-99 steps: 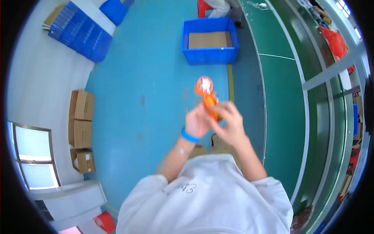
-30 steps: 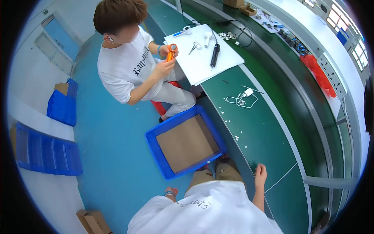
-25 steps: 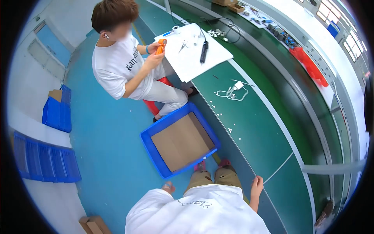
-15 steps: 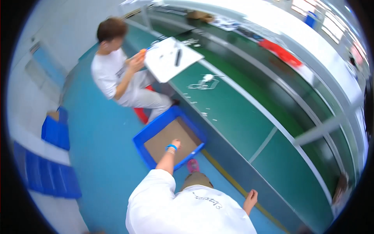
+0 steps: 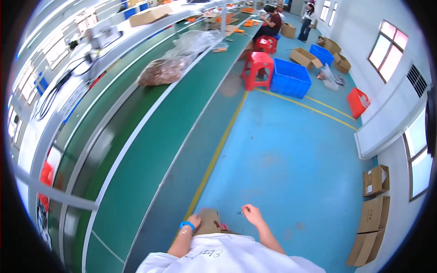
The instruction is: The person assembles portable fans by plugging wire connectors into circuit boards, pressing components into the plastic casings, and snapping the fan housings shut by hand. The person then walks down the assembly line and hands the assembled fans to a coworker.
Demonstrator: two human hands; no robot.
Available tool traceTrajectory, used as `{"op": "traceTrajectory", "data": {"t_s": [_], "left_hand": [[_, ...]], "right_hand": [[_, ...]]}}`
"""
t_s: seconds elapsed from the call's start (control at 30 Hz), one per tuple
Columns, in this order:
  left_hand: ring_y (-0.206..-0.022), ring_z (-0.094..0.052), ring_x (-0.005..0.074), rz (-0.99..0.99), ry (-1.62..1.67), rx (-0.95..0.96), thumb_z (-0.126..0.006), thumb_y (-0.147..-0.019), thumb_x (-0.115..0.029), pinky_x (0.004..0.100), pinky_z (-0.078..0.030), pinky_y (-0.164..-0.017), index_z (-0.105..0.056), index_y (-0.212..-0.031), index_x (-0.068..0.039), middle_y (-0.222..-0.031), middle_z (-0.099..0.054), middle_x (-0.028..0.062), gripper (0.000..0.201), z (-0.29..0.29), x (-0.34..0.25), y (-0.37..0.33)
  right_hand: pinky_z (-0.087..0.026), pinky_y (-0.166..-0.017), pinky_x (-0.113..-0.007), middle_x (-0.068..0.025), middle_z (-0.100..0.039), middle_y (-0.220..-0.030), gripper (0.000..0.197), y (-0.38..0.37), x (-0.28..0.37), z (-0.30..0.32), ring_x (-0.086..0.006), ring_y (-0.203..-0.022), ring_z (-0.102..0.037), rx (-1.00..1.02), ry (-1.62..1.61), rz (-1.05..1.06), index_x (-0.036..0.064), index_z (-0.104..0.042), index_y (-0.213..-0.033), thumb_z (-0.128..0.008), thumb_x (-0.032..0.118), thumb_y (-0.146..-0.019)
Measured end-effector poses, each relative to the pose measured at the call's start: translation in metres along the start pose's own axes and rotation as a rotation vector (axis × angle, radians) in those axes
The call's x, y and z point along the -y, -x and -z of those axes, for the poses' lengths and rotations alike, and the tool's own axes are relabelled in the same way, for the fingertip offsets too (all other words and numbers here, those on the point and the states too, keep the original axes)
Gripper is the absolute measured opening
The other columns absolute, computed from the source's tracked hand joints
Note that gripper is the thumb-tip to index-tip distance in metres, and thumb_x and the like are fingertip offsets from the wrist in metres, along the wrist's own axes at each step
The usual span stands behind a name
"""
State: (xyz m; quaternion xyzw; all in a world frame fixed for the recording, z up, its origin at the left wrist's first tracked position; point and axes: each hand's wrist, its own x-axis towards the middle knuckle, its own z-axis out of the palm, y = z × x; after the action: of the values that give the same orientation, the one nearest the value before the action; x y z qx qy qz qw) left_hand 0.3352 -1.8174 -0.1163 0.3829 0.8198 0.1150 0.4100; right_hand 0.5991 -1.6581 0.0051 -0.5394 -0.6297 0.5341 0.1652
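Both hands are low in front of me, well apart. Left hand (image 5: 194, 221), with a blue wristband (image 5: 185, 224) at its wrist, is blurred at the left edge of my tan trouser leg (image 5: 209, 221); I cannot tell whether its fingers are spread or closed, or whether they touch the cloth. The leg is between my hands, a bit of pink shoe (image 5: 223, 226) showing beside it. Right hand (image 5: 251, 214) is out over the blue floor (image 5: 282, 150), fingers bent inward. A small dark bit (image 5: 239, 212) shows by its fingertips, and I cannot tell whether I am pinching it or it lies on the floor beyond.

To my left runs the long green counter (image 5: 168, 123), a brownish bundle in clear plastic (image 5: 161, 71) lying along it. Farther off, a red stool (image 5: 258, 61) is just beside a blue bin (image 5: 291, 81). Past them a seated person in a dark red top (image 5: 274, 23) is at the counter. Cardboard boxes (image 5: 371, 214) line the wall on my right.
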Motion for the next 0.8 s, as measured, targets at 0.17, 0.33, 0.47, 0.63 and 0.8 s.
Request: {"op": "traceTrajectory", "data": {"t_s": [0.17,0.33,0.47,0.63,0.8], "left_hand": [[-0.091,-0.062,0.0289,-0.302,0.205,0.071,-0.048,-0.084,-0.018,0.0356,-0.049,-0.082,-0.057,-0.111,-0.002,-0.098,-0.064,0.0179,0.033,0.086,-0.189,-0.126],[-0.088,-0.062,0.0269,-0.317,0.144,0.055,-0.048,-0.083,-0.019,0.0366,-0.049,-0.079,-0.058,-0.111,-0.005,-0.094,-0.065,0.0144,0.033,0.081,-0.263,-0.284],[-0.084,-0.062,0.0189,-0.257,0.196,0.195,-0.047,-0.084,-0.016,0.0327,-0.049,-0.079,-0.057,-0.111,-0.003,-0.088,-0.065,0.0118,0.032,0.108,-0.376,-0.334],[-0.088,-0.06,0.017,-0.221,0.458,0.404,-0.046,-0.087,-0.015,0.0308,-0.049,-0.079,-0.056,-0.115,-0.004,-0.095,-0.063,0.0107,0.032,0.147,-0.514,-0.432],[-0.09,-0.06,0.017,-0.292,0.498,0.254,-0.044,-0.089,-0.014,0.0302,-0.048,-0.079,-0.056,-0.116,-0.007,-0.098,-0.063,0.0092,0.03,0.174,-0.626,-0.557]], "right_hand": [[-0.051,-0.061,-0.029,-0.0102,-0.065,-0.082,0.023,-0.132,-0.059,0.095,-0.0172,-0.068,-0.062,-0.077,-0.02,-0.189,-0.0015,-0.057,-0.101,-0.05,0.017,-0.088],[-0.049,-0.052,-0.036,-0.0118,-0.062,-0.061,0.026,-0.248,-0.163,0.188,-0.0206,-0.055,-0.061,-0.28,0.076,-0.401,0.0025,-0.062,-0.069,-0.05,0.023,-0.08],[-0.051,-0.067,-0.041,-0.0125,-0.065,-0.07,0.019,-0.255,-0.33,0.235,-0.025,-0.067,-0.063,0.068,0.137,-0.895,0.0056,-0.069,-0.077,-0.057,0.02,-0.075],[-0.05,-0.066,-0.041,-0.0138,-0.064,-0.071,0.019,-0.386,-0.299,0.332,-0.0264,-0.068,-0.062,-0.1,0.298,-0.774,0.0041,-0.066,-0.081,-0.056,0.019,-0.076],[-0.049,-0.065,-0.042,-0.0151,-0.063,-0.072,0.019,-0.602,-0.286,0.456,-0.0278,-0.069,-0.061,-0.273,0.473,-0.562,0.0026,-0.064,-0.084,-0.055,0.018,-0.077]]}}
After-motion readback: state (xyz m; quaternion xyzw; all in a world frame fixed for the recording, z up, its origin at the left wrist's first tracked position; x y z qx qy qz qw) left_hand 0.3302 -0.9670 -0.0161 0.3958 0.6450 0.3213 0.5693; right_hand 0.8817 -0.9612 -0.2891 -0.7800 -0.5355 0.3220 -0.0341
